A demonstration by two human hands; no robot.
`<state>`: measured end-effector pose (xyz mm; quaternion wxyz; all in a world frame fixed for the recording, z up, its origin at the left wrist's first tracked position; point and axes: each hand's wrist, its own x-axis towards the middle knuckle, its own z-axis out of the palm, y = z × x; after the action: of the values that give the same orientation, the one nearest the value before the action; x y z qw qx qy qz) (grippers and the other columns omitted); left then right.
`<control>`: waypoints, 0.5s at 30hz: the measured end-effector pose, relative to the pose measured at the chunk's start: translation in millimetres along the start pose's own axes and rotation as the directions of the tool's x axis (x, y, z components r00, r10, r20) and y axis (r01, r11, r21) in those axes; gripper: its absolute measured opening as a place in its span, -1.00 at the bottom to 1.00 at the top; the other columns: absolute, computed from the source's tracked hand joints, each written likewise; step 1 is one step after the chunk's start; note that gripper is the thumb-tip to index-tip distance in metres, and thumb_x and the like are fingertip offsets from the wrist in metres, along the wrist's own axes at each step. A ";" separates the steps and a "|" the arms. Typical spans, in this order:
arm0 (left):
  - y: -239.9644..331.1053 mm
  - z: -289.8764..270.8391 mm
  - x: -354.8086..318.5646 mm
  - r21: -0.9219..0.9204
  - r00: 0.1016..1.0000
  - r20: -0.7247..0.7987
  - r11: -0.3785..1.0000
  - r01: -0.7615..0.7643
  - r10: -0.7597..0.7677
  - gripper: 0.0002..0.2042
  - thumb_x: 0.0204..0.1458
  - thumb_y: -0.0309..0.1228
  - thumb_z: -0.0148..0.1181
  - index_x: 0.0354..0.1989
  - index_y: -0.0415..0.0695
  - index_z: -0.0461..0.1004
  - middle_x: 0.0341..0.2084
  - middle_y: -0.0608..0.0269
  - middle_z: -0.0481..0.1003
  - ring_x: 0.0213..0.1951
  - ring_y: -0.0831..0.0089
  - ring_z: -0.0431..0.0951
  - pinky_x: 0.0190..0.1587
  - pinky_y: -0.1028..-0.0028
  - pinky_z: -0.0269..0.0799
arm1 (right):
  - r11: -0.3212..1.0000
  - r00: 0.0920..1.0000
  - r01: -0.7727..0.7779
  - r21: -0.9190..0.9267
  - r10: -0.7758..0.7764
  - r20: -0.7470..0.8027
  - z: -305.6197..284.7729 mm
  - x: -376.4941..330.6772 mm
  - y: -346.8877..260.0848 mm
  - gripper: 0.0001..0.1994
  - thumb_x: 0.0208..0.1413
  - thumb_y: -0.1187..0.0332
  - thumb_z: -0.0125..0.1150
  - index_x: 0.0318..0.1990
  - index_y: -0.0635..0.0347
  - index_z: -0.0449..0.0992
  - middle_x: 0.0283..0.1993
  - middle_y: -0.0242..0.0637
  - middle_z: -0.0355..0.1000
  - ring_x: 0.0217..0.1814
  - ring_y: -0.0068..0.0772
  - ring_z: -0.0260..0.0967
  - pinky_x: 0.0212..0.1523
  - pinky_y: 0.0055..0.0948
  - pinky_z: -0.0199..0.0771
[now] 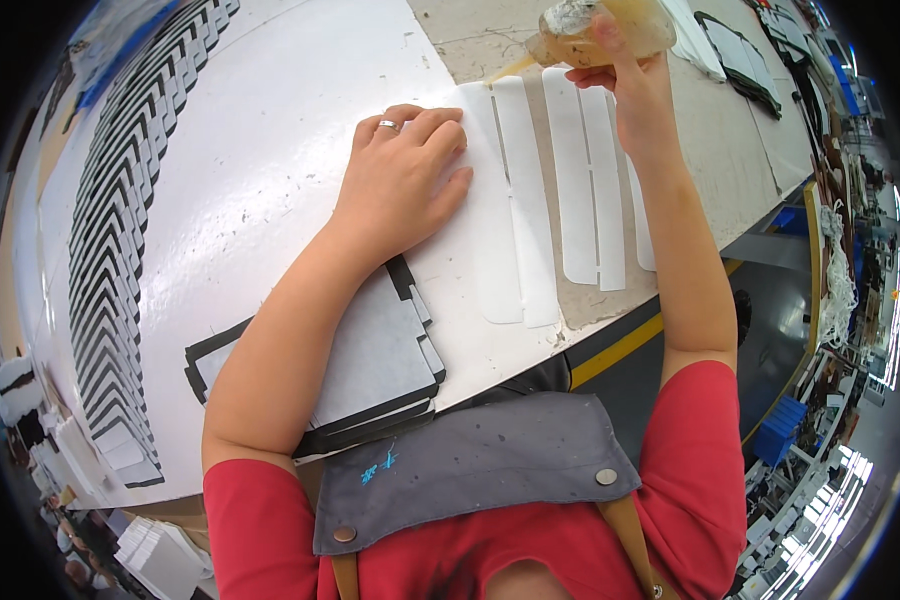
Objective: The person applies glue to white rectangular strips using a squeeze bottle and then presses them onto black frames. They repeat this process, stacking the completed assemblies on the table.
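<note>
Left forearm (295,320) part-hides panel stack (375,335); overlapping pieces (120,260) leftward; bottle (575,35) in right hand (632,82).

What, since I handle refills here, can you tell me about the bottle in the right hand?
The bottle is translucent and yellowish, plastic by its look, with smeared residue on its wall and a narrow tapered nozzle. It lies tilted in the right hand, nozzle down and leftward near the far ends of white strips. Whether they touch is unclear.

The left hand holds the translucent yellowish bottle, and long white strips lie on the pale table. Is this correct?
Wrong hand: the head view shows the right hand holding the translucent yellowish bottle. The long white strips do lie on the pale table.
</note>
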<state>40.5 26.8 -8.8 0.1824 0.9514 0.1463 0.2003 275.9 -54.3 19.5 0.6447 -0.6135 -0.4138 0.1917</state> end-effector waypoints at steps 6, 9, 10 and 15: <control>-0.2 0.4 0.2 0.001 1.000 -0.011 1.000 -0.001 0.001 -0.84 -0.05 -0.36 0.14 -0.30 -0.10 0.39 -0.01 0.29 0.42 0.07 0.19 0.32 0.12 0.26 0.11 | 0.999 0.999 -0.031 -0.018 0.031 -0.028 5.0 0.0 -1.6 -0.60 0.11 0.02 0.17 -0.13 0.19 0.41 -0.35 -0.38 0.43 -0.46 -0.63 0.39 -0.57 -0.64 0.38; 0.0 0.4 0.4 0.000 1.000 -0.011 1.000 -0.006 0.006 -0.84 -0.05 -0.36 0.14 -0.30 -0.09 0.39 -0.01 0.29 0.42 0.07 0.19 0.32 0.12 0.26 0.12 | 0.999 0.997 -0.052 0.014 0.053 -0.052 1.1 -4.4 4.9 -0.60 0.11 0.02 0.17 -0.13 0.17 0.41 -0.34 -0.38 0.44 -0.45 -0.62 0.39 -0.57 -0.64 0.37; -0.2 1.2 0.2 -0.001 0.999 -0.027 1.000 -0.018 0.018 -0.84 -0.05 -0.36 0.14 -0.30 -0.10 0.39 -0.04 0.30 0.43 0.05 0.18 0.33 0.11 0.24 0.13 | 0.998 0.996 -0.059 0.027 0.061 -0.067 -1.4 -6.4 6.3 -0.61 0.11 0.02 0.17 -0.13 0.16 0.40 -0.34 -0.38 0.44 -0.45 -0.62 0.39 -0.57 -0.64 0.37; -1.3 3.5 -0.7 0.005 0.998 -0.056 1.000 -0.025 0.025 -0.83 -0.06 -0.36 0.14 -0.30 -0.12 0.39 -0.08 0.32 0.44 0.02 0.18 0.36 0.09 0.20 0.16 | 0.990 0.993 -0.120 -0.072 0.121 0.010 -9.9 -28.8 -7.5 -0.44 0.04 -0.05 0.21 -0.07 0.32 0.35 -0.34 -0.24 0.45 -0.54 -0.50 0.42 -0.52 -0.61 0.46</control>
<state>41.1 26.7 -12.5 0.1736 0.9476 0.1398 0.2290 264.7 -83.6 19.0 0.6066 -0.6586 -0.3873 0.2198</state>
